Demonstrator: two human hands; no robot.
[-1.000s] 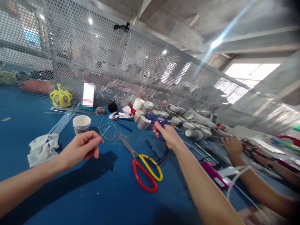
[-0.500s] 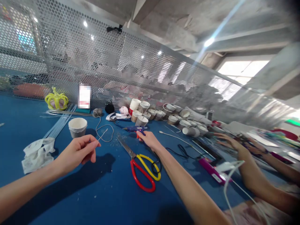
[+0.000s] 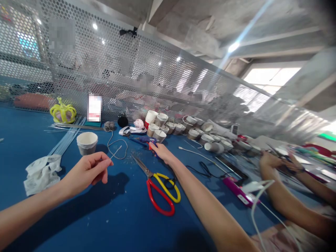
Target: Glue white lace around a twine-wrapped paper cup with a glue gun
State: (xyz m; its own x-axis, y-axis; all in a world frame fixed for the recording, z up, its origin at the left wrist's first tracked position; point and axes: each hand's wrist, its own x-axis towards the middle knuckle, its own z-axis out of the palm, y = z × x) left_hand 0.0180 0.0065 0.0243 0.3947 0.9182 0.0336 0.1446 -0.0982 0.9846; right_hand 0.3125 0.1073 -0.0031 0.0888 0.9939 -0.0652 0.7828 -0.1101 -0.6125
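Note:
My left hand (image 3: 90,168) pinches the end of a thin grey yarn (image 3: 116,153) between thumb and fingers, above the blue table. From there the yarn loops back over the table to a small grey yarn ball (image 3: 109,125). A paper cup (image 3: 87,143) with a whitish top and grey lower wall stands upright just beyond this hand. My right hand (image 3: 161,151) is closed round the handle of a blue hot glue gun (image 3: 146,139), whose nozzle points left. Scissors (image 3: 149,173) with one red and one yellow handle lie between my forearms.
Crumpled white cloth (image 3: 43,174) and clear sticks (image 3: 67,136) lie left, near a yellow crown-shaped piece (image 3: 63,111). Several grey-wrapped cups (image 3: 159,135) line the perforated metal screen (image 3: 118,80). At right are a purple power strip (image 3: 237,190), cables and a co-worker's hands (image 3: 273,161).
My right hand has shifted slightly left with the glue gun. My left hand stays nearly still with the yarn. The co-worker's hands have come together at the right.

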